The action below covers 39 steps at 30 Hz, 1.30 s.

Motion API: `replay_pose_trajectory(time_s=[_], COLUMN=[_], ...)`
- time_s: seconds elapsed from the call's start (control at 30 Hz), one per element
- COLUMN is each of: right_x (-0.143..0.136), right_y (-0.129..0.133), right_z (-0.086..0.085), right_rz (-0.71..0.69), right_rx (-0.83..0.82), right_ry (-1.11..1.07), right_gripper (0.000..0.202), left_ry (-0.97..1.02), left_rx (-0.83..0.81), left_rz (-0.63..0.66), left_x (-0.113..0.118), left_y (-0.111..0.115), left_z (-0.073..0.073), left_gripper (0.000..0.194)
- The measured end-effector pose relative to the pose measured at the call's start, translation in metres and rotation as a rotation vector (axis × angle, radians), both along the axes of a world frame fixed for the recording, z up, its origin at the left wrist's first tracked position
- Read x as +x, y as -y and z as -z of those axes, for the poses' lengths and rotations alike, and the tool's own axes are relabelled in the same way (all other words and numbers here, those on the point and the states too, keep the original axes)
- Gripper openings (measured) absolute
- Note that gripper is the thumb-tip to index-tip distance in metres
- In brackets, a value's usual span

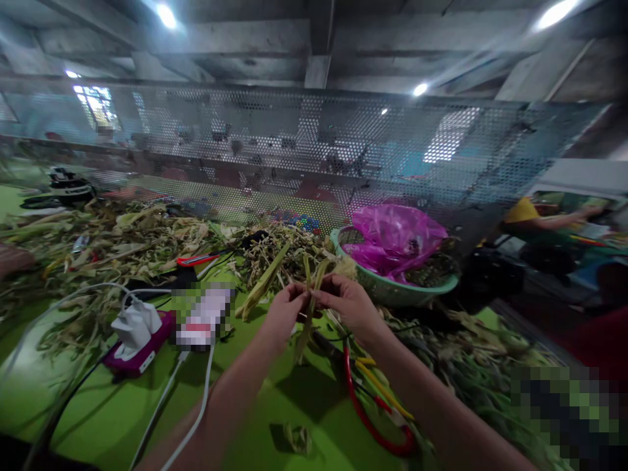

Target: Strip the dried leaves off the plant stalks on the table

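My left hand (pixel 285 313) and my right hand (pixel 349 304) meet over the green table (pixel 275 405), thumbs and fingertips pinched. Between them is a strip of dried, pale green husk (pixel 303 339); its ends stick out above and below the fingers. Under my right wrist lie tools with a red handle (pixel 350 379) and a yellow handle (pixel 385 389), partly hidden by the forearm. Just left of the hands, a longer folded husk (pixel 265 281) rests on the table. A small curled scrap (pixel 299 438) lies near the front edge.
Dried husk pieces (pixel 132 239) heap along the back and left. A green basket (pixel 417 294) holding a purple plastic bag (pixel 397 239) stands behind my right hand. Left are a purple power strip (pixel 142 360), cables and a blurred phone (pixel 203 320). Another person's hand (pixel 14 260) shows far left.
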State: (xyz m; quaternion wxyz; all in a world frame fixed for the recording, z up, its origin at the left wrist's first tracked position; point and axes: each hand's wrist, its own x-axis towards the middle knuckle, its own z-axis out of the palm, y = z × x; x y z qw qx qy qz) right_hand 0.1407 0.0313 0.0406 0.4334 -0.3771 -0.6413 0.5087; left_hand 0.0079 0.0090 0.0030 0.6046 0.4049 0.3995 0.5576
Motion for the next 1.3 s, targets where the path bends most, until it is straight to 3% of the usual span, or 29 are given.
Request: replay_pose_trajectory(time_s=[0.23, 0.53, 0.77, 0.97, 1.07, 1.3], right_x=[0.007, 0.006, 0.011, 0.015, 0.013, 0.006], right_y=[-0.014, -0.011, -0.016, -0.019, -0.015, -0.005], right_z=[0.012, 0.011, 0.011, 0.01, 0.008, 0.006], right_rz=[0.088, 0.114, 0.146, 0.187, 0.186, 0.071], right_rx=[0.073, -0.131, -0.06, -0.002, -0.016, -0.053], right_ry=[0.033, -0.075, -0.124, -0.159, -0.115, 0.151], right_gripper=[0.033, 0.053, 0.047, 0.04, 0.036, 0.028], left_ry=[-0.03, -0.038, 0.13, 0.124, 0.156, 0.288], left_rx=[0.025, 0.086, -0.114, -0.112, -0.092, -0.001], left_rz=[-0.003, 0.016, 0.197, 0.34, 0.263, -0.097], left_x=[0.003, 0.001, 0.0, -0.001, -0.002, -0.014], left_y=[0.001, 0.001, 0.002, 0.002, -0.002, -0.013], left_z=[0.002, 0.005, 0.004, 0.006, 0.006, 0.008], left_gripper=[0.021, 0.016, 0.023, 0.024, 0.025, 0.021])
